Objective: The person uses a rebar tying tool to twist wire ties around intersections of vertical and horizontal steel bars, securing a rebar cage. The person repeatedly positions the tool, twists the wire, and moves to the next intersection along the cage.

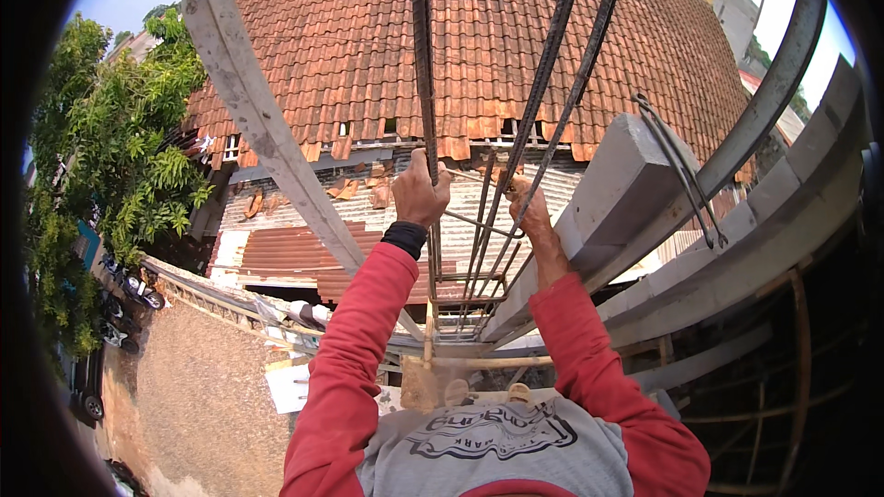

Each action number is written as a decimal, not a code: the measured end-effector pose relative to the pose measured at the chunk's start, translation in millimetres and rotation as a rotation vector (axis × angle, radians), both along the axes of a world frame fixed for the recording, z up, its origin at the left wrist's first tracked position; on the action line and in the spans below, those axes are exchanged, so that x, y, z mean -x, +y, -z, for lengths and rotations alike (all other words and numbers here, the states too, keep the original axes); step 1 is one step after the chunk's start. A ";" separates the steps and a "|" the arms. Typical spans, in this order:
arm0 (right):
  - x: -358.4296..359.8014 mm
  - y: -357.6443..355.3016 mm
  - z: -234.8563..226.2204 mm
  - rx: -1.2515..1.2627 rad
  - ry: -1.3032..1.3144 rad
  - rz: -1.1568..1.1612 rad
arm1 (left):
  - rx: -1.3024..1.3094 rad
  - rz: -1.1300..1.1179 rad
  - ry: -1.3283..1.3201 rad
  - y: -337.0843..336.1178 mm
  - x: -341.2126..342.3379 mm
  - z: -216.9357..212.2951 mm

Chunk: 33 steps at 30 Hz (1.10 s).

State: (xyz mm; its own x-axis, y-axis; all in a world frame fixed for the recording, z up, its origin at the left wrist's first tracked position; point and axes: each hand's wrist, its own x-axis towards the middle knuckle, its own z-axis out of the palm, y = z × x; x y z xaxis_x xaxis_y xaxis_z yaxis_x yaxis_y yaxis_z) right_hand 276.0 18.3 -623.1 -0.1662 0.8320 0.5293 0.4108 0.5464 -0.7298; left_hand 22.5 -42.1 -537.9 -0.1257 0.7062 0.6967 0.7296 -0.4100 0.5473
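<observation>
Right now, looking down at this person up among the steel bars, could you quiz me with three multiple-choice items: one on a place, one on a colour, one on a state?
1. Where does the tiled roof lie?
A. Beyond the bars, past the hands
B. Behind the person
C. Under the parked motorbikes

2. What colour are the sleeves?
A. Blue
B. Red
C. White

3. What is the left hand doing?
A. Hanging open
B. Resting on the concrete beam
C. Gripping an upright steel bar

Answers: 1 A, the roof fills the view past the steel bars. 2 B, both arms are in red. 3 C, its fingers wrap a bar; the right hand is closed at the bars too.
</observation>
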 end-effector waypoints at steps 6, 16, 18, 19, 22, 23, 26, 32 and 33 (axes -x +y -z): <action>-2.9 18.1 5.4 -0.011 -0.263 0.153 | -0.112 -0.047 0.030 -3.5 -2.5 -4.8; -8.4 32.8 -13.5 -0.282 -0.227 0.044 | -0.006 0.001 0.009 -3.8 -0.7 -6.5; -7.0 31.3 -18.4 -0.297 -0.281 0.069 | -0.009 0.002 0.001 -4.6 -1.1 -6.8; -5.8 29.4 -20.2 -0.271 -0.305 0.079 | -0.014 0.007 -0.015 -4.6 -1.3 -7.1; -3.2 15.5 -23.6 -0.244 -0.166 0.017 | -0.060 -0.020 0.018 -6.4 -1.6 -6.2; -4.9 8.2 -24.9 -0.102 -0.053 -0.064 | -0.057 -0.001 -0.006 -6.4 -1.5 -6.0; -8.9 -14.1 -32.5 0.183 0.161 -0.115 | -0.059 0.052 -0.054 -6.8 -1.4 -4.3; -2.6 -47.4 -59.4 0.219 0.408 -0.164 | -0.051 0.060 -0.074 -6.8 -2.4 -4.1; 0.3 -49.2 -62.6 0.249 0.450 -0.154 | -0.043 0.021 -0.054 -6.7 -2.3 -4.5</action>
State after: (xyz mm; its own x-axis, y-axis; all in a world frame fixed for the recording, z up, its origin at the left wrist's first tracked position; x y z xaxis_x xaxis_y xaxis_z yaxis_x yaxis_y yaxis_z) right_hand 275.7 -30.9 -560.4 -0.0983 0.9254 0.3660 -0.0438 0.3634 -0.9306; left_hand 24.8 -48.7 -533.4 -0.1494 0.6785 0.7192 0.6906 -0.4490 0.5670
